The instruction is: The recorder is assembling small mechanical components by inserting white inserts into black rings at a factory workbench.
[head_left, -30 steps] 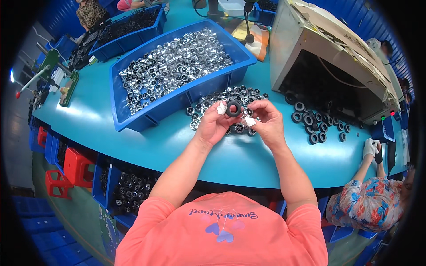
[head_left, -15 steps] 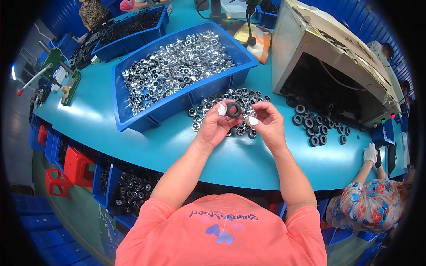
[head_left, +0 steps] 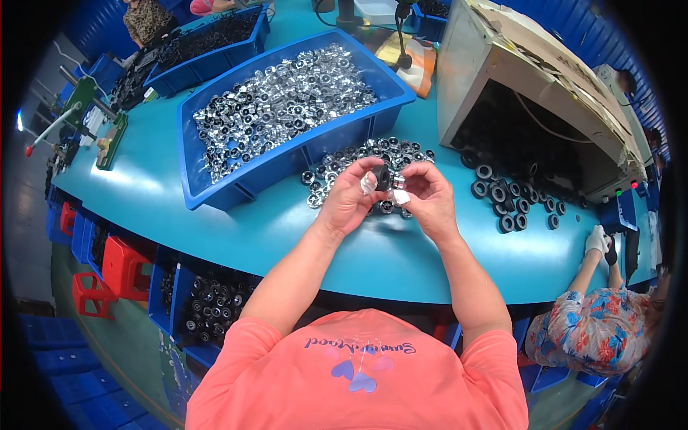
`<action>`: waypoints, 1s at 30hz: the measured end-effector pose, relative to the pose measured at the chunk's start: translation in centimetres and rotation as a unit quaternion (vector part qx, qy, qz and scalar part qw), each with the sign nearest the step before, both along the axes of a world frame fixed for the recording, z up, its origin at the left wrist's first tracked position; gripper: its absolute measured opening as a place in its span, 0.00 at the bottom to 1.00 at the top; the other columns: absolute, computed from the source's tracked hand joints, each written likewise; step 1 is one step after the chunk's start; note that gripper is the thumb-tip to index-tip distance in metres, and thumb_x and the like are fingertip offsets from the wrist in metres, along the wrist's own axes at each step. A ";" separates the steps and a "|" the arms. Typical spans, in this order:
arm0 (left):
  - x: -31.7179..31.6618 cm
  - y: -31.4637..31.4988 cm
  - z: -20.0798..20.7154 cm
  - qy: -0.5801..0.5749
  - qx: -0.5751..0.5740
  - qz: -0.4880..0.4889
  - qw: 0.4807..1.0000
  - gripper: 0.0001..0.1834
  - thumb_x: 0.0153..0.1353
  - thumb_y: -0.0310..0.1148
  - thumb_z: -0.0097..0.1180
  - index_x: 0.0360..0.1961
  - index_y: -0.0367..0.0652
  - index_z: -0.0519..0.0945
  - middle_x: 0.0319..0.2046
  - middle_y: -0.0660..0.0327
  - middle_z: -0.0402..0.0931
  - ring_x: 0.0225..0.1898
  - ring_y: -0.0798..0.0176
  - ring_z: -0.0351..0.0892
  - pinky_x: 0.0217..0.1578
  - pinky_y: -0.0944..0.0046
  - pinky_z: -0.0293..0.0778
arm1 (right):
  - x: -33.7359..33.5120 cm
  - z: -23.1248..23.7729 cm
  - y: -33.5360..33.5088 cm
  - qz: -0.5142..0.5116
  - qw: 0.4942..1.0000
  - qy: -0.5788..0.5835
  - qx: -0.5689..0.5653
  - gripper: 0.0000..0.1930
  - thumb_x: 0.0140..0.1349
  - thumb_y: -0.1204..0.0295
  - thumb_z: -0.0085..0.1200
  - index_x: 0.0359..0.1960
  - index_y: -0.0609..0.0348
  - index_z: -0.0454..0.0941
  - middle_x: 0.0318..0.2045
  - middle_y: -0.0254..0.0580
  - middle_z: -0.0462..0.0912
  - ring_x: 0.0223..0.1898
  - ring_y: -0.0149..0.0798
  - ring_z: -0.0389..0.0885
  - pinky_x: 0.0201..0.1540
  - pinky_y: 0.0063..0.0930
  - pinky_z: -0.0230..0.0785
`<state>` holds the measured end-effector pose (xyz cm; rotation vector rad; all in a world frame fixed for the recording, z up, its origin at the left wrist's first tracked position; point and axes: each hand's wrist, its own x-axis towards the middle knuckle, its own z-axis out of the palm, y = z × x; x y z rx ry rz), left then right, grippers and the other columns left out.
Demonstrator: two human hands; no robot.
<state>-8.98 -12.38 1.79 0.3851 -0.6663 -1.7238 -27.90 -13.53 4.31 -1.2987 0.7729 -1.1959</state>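
Note:
My left hand (head_left: pixel 346 202) is closed on a black rubber ring (head_left: pixel 381 177), like a small tyre, turned nearly edge-on. My right hand (head_left: pixel 433 206) pinches a small chrome wheel hub (head_left: pixel 398 183) against the ring's right side. How far the hub sits inside the ring I cannot make out. White wrappings cover some of the fingertips on both hands. Beneath and beyond the hands, loose chrome hubs (head_left: pixel 315 188) are heaped on the teal table (head_left: pixel 287 244). More hubs fill a large blue bin (head_left: pixel 283 163) at the left.
Black rubber rings (head_left: pixel 500 208) lie at the right, before the dark opening of a pale metal box (head_left: pixel 459 93). A green hand press (head_left: pixel 107 143) stands far left. A co-worker's gloved hand (head_left: pixel 596 241) is at the right edge. Red stools (head_left: pixel 125 269) stand lower left.
The ring in my left hand has turned from face-on to nearly edge-on. My right hand has brought the chrome hub up against it.

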 end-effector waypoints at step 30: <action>-1.2 1.1 0.8 -0.283 -0.025 0.151 0.947 0.14 0.72 0.28 0.57 0.57 0.45 0.82 0.33 0.66 0.82 0.28 0.76 0.79 0.27 0.73 0.77 | 0.9 -0.3 0.8 -0.077 0.970 0.178 -0.144 0.16 0.59 0.79 0.66 0.50 0.58 0.88 0.42 0.40 0.84 0.43 0.34 0.84 0.46 0.28 0.77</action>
